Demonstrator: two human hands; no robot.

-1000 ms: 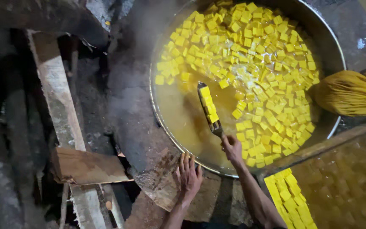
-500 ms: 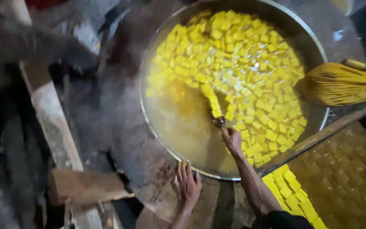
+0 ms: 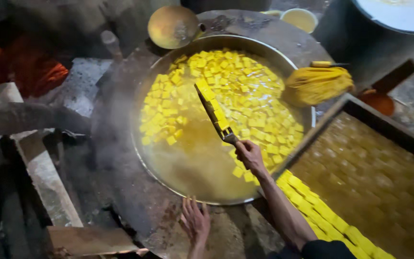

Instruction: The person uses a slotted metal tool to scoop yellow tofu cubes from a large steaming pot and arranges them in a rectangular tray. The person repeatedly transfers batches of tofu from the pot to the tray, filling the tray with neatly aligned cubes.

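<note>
Yellow cubes (image 3: 245, 81) ride my flat paddle (image 3: 212, 109), right hand (image 3: 249, 156) clenched on its handle over the wok (image 3: 168, 67); left hand (image 3: 195, 220) rests open on the near worktop (image 3: 135, 201). Mid-lift; steady carrying seems needed.

head view | steeply downward, from above | near, arm's reach | wok (image 3: 144, 96) centred

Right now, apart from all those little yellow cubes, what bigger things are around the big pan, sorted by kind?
Big round pans of yellow liquid: 1, the pan
Long flat paddles carrying cubes: 1, the paddle in the right hand
Yellow fibre brushes: 1, the brush
Wooden trays: 1, the tray
Round ladle bowls: 1, the ladle bowl
Hands: 2, counting the left hand on the stove rim
Total: 7
</note>
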